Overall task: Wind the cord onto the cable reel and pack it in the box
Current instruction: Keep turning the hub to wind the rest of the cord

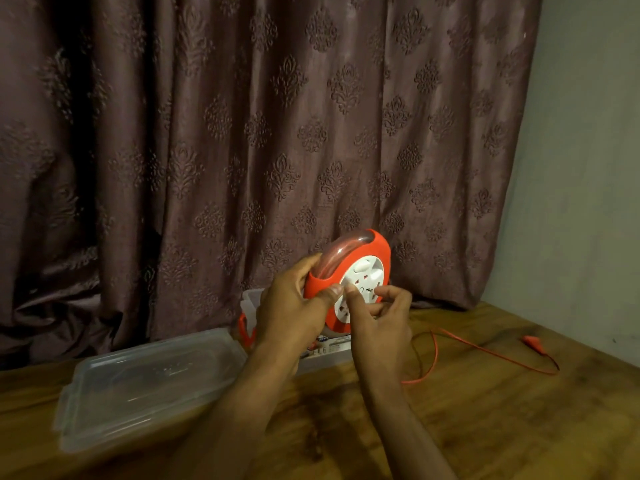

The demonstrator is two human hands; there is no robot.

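Observation:
An orange cable reel (360,252) with a white socket face and a clear top cover is held up above the table. My left hand (292,308) grips its left edge, thumb on the rim. My right hand (379,315) has its fingers closed on the white centre of the reel's face. A thin orange cord (485,349) trails from the reel across the table to the right and ends in an orange plug (532,339). The clear plastic box (320,356) stands behind my hands, partly hidden.
A clear plastic lid (149,382) lies on the wooden table (485,427) at the left. A brown patterned curtain (242,150) hangs right behind the table. A pale wall (588,168) closes the right side.

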